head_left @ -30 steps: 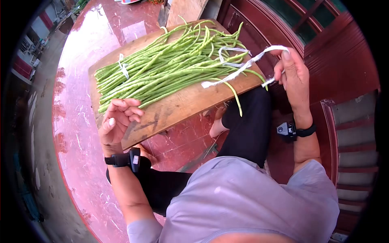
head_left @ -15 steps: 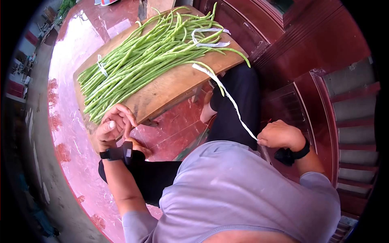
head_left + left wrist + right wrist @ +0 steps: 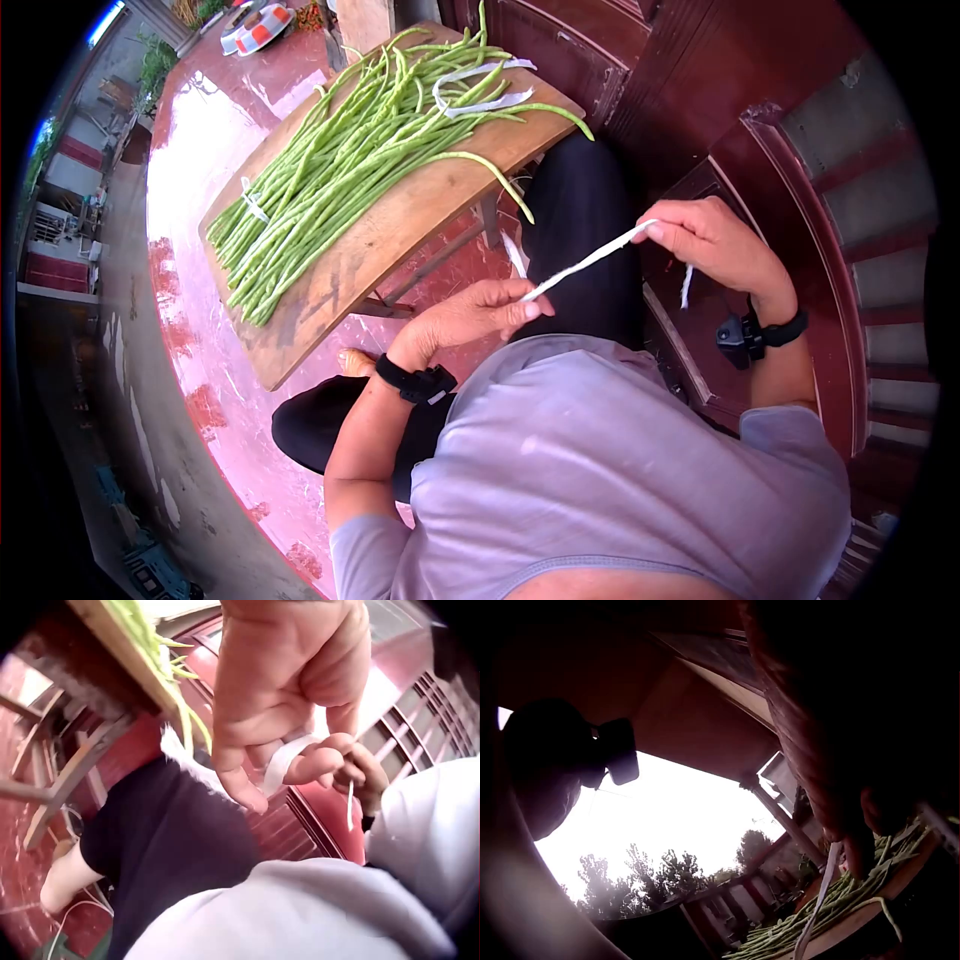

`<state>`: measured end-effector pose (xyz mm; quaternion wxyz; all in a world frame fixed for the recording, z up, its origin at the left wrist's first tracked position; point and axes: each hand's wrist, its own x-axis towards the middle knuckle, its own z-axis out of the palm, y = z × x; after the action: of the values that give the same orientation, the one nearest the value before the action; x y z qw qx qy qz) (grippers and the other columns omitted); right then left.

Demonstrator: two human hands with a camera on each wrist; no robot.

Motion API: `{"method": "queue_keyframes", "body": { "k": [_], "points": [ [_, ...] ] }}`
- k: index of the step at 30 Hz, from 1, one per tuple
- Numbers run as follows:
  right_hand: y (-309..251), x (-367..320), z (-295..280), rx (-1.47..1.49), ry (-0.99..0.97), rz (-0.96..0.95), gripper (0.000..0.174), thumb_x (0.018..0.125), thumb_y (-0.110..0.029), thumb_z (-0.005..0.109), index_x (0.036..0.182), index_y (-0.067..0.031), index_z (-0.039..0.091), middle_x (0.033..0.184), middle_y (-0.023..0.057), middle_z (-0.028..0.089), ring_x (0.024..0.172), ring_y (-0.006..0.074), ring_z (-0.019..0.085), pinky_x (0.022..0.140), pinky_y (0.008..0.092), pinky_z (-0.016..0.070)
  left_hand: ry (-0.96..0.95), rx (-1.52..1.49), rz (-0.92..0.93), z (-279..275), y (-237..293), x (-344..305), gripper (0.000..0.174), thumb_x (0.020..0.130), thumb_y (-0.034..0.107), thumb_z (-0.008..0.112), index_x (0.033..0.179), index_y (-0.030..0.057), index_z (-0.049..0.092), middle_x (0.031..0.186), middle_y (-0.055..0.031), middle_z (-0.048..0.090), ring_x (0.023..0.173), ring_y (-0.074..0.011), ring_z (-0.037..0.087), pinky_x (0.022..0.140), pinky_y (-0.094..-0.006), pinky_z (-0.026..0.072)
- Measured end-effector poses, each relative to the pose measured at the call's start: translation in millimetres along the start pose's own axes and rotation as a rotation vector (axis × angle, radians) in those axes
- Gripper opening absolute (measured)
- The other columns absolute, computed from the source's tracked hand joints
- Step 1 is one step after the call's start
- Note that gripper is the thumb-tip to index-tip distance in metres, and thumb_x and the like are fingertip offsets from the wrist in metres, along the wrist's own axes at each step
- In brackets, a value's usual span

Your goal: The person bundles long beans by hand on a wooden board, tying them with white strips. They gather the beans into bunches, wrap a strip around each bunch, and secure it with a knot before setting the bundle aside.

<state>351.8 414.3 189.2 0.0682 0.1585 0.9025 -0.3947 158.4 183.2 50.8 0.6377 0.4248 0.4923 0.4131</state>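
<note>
A white strip is stretched between both hands over the lap. My left hand pinches its lower end, and in the left wrist view the strip runs under the fingers. My right hand pinches the upper end, with a short tail hanging below. Long green beans lie spread on a wooden board ahead; one end is tied with a white strip, and another loose strip lies on the far end.
The board stands on a low wooden frame over a shiny red floor. A dark red wooden door and railing stand to the right. A colourful dish sits at the far edge. My black-trousered leg lies under the strip.
The left hand left the board's near edge and came over to pinch the strip's lower end. The right hand rose from the lap, pulling the strip off the beans and taut.
</note>
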Motion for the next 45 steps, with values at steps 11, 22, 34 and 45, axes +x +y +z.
{"method": "queue_keyframes", "body": {
  "k": [11, 22, 34, 45],
  "points": [
    [189.0, -3.8, 55.5, -0.557, 0.149, 0.371, 0.018, 0.090, -0.021, 0.055, 0.087, -0.0072, 0.066, 0.080, 0.0163, 0.066, 0.081, 0.0379, 0.064, 0.071, 0.0481, 0.0467, 0.537, 0.751, 0.107, -7.9, -86.3, 47.6, 0.021, 0.088, 0.006, 0.063, 0.109, 0.0018, 0.063, 0.097, -0.0147, 0.065, 0.086, -0.0253, 0.067, 0.078, -0.0344, 0.0535],
    [105.9, 59.2, 82.0, -0.259, 0.571, -0.318, 0.007, 0.086, -0.011, 0.066, 0.094, -0.0100, 0.065, 0.084, 0.0058, 0.062, 0.072, 0.0277, 0.066, 0.059, 0.0362, 0.0537, 1.153, 1.366, 0.222, -76.6, 39.7, 72.9, 0.039, 0.082, 0.016, 0.069, 0.121, 0.0149, 0.060, 0.124, -0.0158, 0.054, 0.123, -0.0408, 0.042, 0.102, -0.0536, 0.0326],
    [84.3, 85.6, 115.7, -0.067, 0.538, -0.533, 0.012, 0.082, -0.007, 0.068, 0.093, -0.0092, 0.066, 0.079, 0.0064, 0.062, 0.067, 0.0261, 0.067, 0.055, 0.0336, 0.0537, 1.261, 1.372, -0.293, -157.5, 67.2, 132.2, 0.051, 0.095, 0.046, 0.048, 0.138, 0.0183, 0.052, 0.149, -0.0022, 0.044, 0.145, -0.0400, 0.020, 0.110, -0.0694, 0.0018],
    [60.8, 86.7, 57.6, 0.246, 0.800, -0.505, 0.063, 0.075, -0.007, 0.078, 0.131, -0.0075, 0.050, 0.135, 0.0137, 0.048, 0.117, 0.0278, 0.056, 0.099, 0.0400, 0.0440, 0.508, 1.142, 0.662, 3.2, 135.6, 72.7, 0.048, 0.067, -0.014, 0.060, 0.111, 0.0073, 0.064, 0.112, -0.0090, 0.062, 0.082, -0.0252, 0.068, 0.066, -0.0305, 0.0559]
  ]
}}
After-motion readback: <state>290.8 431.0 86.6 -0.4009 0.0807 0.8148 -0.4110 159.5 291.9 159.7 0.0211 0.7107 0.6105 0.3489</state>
